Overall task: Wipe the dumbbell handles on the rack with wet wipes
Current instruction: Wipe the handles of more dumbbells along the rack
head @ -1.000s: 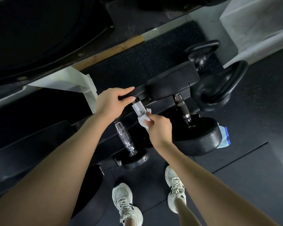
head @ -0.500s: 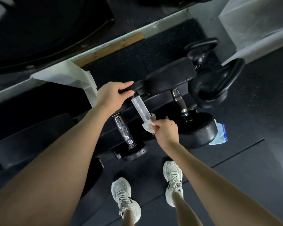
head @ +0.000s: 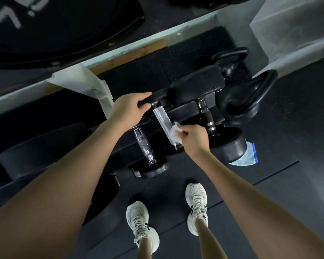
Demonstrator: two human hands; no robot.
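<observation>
Three dumbbells lie side by side on the low black rack (head: 187, 116). My left hand (head: 128, 109) grips the far black head (head: 157, 99) of the middle dumbbell. Its knurled silver handle (head: 161, 118) is bare along its upper length. My right hand (head: 193, 138) pinches a crumpled white wet wipe (head: 173, 133) against the near end of that handle. To the left lies a smaller dumbbell with a chrome handle (head: 143, 144). To the right lies a big dumbbell with a dark handle (head: 206, 114).
Two black kettlebells (head: 250, 98) stand at the rack's right end. A blue-and-white wipes pack (head: 248, 154) lies on the floor behind the big dumbbell's near head. A large weight plate (head: 45, 25) fills the upper left. My white shoes (head: 195, 206) stand on the black rubber mat.
My right hand has slid the wipe down the middle handle from its far end to its near end. My left hand has stayed on the far head.
</observation>
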